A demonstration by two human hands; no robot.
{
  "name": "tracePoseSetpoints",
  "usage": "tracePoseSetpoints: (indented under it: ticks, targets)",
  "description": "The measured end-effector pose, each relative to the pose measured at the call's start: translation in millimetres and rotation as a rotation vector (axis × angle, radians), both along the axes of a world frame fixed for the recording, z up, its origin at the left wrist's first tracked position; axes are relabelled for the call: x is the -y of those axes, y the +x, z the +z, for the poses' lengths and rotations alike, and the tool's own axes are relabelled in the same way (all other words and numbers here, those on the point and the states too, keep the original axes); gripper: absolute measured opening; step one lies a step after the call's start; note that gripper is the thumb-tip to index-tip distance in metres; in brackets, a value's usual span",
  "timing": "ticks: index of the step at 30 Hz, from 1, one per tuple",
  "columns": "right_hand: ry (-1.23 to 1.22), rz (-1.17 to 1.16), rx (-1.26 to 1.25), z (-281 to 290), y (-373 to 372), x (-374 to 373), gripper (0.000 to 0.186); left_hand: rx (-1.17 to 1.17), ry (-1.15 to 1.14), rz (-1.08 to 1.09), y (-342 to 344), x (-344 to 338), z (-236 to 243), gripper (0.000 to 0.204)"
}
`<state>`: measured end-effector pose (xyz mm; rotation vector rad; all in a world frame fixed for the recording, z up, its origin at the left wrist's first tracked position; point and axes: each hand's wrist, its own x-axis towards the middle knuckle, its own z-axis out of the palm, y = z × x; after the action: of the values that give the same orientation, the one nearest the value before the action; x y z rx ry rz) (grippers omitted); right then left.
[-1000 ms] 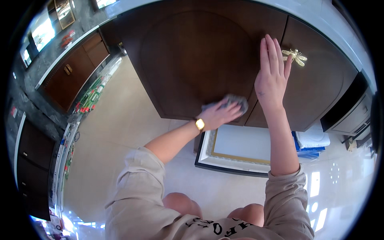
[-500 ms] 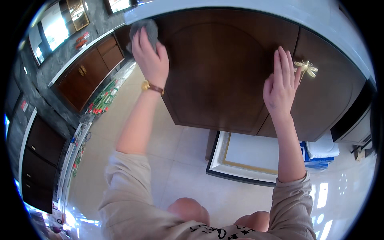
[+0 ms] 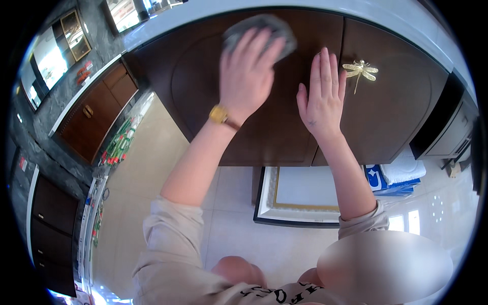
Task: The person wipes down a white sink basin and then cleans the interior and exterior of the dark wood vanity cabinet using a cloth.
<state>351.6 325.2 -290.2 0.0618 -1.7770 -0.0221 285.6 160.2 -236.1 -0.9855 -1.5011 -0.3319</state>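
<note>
My left hand (image 3: 246, 81), with a gold watch at the wrist, presses a grey cloth (image 3: 269, 25) to the upper part of a dark brown cabinet door (image 3: 193, 96). My right hand (image 3: 320, 101) lies flat near the seam between the two doors, fingers straight and holding nothing. Its fingertips are just left of a gold dragonfly handle (image 3: 360, 71), which is on the right-hand door. A pale countertop (image 3: 284, 6) runs above the doors.
Below the cabinet lies a white-and-gold framed panel (image 3: 300, 190), beside blue and white packages (image 3: 394, 178). Brown cabinets (image 3: 94, 109) and dark cabinets (image 3: 51, 223) line the left wall, with bundled green and red strips (image 3: 117, 142) on the floor. A grey cabinet (image 3: 447, 132) stands at right.
My left hand went with the cloth from the door's lower middle to its top left corner, then swept right to the upper middle. My right hand has stayed near the handle.
</note>
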Motion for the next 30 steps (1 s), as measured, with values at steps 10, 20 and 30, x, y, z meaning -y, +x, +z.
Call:
tracePoseSetpoints:
  ticks: [10, 20, 30]
  targets:
    - [0.002, -0.015, 0.008, 3.9, 3.2, 1.3, 0.064, -0.095, -0.070, -0.029, 1.0, -30.3, 17.7, 0.043]
    - [0.034, 0.011, 0.117, 11.3, 19.4, 5.8, 0.064, 0.195, -0.334, 0.152, 16.0, 13.5, -194.0, 0.050]
    - [0.217, 0.060, 0.055, 11.0, 28.8, -30.3, 0.070, 0.076, -0.841, 0.090, 12.8, -13.9, -210.0, 0.048]
